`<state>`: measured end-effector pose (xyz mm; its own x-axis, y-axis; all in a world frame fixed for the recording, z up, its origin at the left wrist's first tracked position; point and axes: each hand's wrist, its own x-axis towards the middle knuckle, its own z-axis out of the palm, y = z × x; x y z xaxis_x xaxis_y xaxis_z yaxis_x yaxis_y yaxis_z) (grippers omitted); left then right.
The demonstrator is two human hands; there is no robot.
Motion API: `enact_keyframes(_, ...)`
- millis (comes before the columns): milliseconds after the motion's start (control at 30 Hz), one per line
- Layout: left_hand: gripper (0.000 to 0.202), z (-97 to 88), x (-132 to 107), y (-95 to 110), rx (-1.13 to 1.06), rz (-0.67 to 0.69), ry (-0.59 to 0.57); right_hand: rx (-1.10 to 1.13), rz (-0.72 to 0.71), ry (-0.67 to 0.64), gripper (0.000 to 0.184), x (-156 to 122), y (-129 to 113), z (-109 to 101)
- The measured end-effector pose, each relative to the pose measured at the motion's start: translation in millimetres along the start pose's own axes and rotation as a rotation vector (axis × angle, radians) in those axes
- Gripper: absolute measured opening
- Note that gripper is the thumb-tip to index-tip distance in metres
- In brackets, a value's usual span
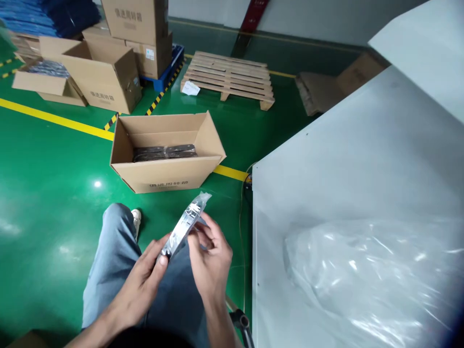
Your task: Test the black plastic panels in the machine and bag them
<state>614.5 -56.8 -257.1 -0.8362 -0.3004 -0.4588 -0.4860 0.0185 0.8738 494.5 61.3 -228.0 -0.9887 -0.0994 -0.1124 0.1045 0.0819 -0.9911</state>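
Observation:
A long, narrow part in a clear plastic bag (183, 227) is held at a slant above my lap. My left hand (148, 266) grips its lower end, with the thumb on the near face. At the upper end, my right hand (212, 253) has its fingers curled against the bag, and its fingertips are partly hidden. The bag's loose end sticks out past the part. Beyond my knees, an open cardboard box (168, 176) stands on the floor with several dark bagged parts (165, 152) lying inside.
A grey metal surface (279, 193) fills the right side, with clear plastic sheeting (362, 270) on it. A wooden pallet (228, 75) lies farther back. More cardboard boxes (97, 77) stand at the back left. A thin cable (241, 222) runs along the green floor.

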Motion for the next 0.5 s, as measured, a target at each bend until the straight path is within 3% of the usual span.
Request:
enact_keyframes(200, 0.065, 3.9, -10.5, 2.0, 0.060, 0.079, -0.019, 0.089, 0.125, 0.007, 0.038, -2.7, -6.5, -5.0)
enact_keyframes(300, 0.065, 5.1, -13.7, 3.4, 0.020, 0.066, -0.027, 0.061, 0.142, 0.034, 0.028, -2.2, -8.8, -5.8)
enact_keyframes(400, 0.069, 4.7, -13.7, 5.7, -0.109, 0.028, -0.028, 0.057, 0.127, 0.040, 0.018, -2.2, -7.5, -6.5)
enact_keyframes(500, 0.075, 2.6, -11.0, 16.5, -0.321, -0.055, 0.021, 0.062, 0.067, 0.039, 0.024, -6.6, -2.5, -6.9)
